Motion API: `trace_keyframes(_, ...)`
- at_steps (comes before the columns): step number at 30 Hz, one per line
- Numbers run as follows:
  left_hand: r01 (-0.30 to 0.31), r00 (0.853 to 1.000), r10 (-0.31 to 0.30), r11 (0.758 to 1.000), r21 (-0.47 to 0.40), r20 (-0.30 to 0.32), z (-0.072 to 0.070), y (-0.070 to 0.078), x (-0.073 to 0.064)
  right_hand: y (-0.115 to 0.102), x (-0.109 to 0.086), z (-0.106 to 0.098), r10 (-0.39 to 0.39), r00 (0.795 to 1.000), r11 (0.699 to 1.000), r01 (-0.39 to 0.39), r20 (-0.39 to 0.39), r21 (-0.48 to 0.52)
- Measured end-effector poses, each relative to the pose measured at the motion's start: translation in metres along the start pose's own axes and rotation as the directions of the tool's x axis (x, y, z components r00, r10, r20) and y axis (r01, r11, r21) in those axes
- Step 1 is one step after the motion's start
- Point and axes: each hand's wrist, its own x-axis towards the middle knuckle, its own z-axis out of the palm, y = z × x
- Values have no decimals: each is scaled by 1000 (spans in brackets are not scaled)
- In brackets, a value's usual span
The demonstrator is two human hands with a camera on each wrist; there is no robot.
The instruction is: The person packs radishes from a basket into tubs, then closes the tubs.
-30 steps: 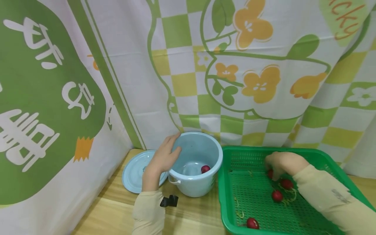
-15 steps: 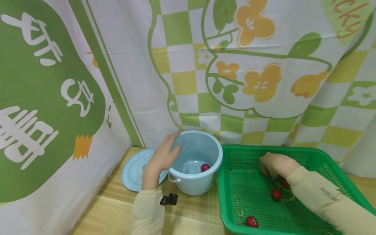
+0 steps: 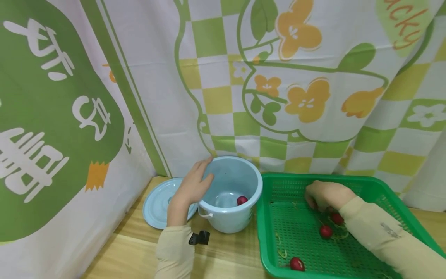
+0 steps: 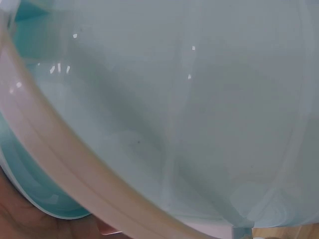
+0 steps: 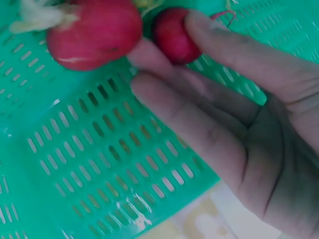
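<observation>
My left hand rests against the left side of the pale blue bucket, fingers fairly straight along its rim and thumb over the edge. One red radish lies inside the bucket. At the back of the green basket, my right hand reaches down with its back turned up. The right wrist view shows its thumb and fingers pinching a small radish. Another radish with a pale root lies close by. More radishes, one in mid-basket and a front one, lie apart from the hand.
A pale blue lid lies flat on the wooden table, left of the bucket and partly behind my left forearm. Printed cloth hangs close behind the bucket and basket. Thin root strands lie in the basket.
My right hand has shifted a little to the left within the basket, and the radish at its fingertips is now hidden from the head view. My left hand keeps its place on the bucket.
</observation>
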Motion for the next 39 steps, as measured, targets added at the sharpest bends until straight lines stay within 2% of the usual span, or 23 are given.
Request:
trace_keyframes(7,-9,1000,9,1000,7,-3,0,0,0,1,-2,-15,11,999,999,-14,53,52)
trace_keyframes(11,-14,1000,14,1000,10,-7,0,0,0,2,-3,-23,-70,994,994,62,80,91)
trace_keyframes(14,-16,1000,16,1000,9,-10,0,-1,0,-1,-1,-29,-157,983,978,141,99,154)
trace_keyframes(19,-17,1000,17,1000,12,-17,0,-2,1,-7,5,-36,-279,957,938,253,82,236)
trace_keyframes(24,-20,1000,20,1000,7,-17,2,-2,1,-12,9,-43,-363,930,886,327,53,330)
trace_keyframes(31,-23,1000,23,1000,-6,-22,2,-1,0,-27,11,-67,-467,883,769,377,51,517)
trace_keyframes(34,-20,1000,20,1000,-8,-21,1,-1,0,-36,14,-76,-494,869,732,398,28,553)
trace_keyframes(36,-18,1000,18,1000,-6,-21,2,-2,0,-43,17,-82,-499,867,716,402,16,571)
trace_keyframes(39,-24,999,23,1000,-5,-23,2,-2,0,-50,19,-89,-501,866,714,419,-9,561)
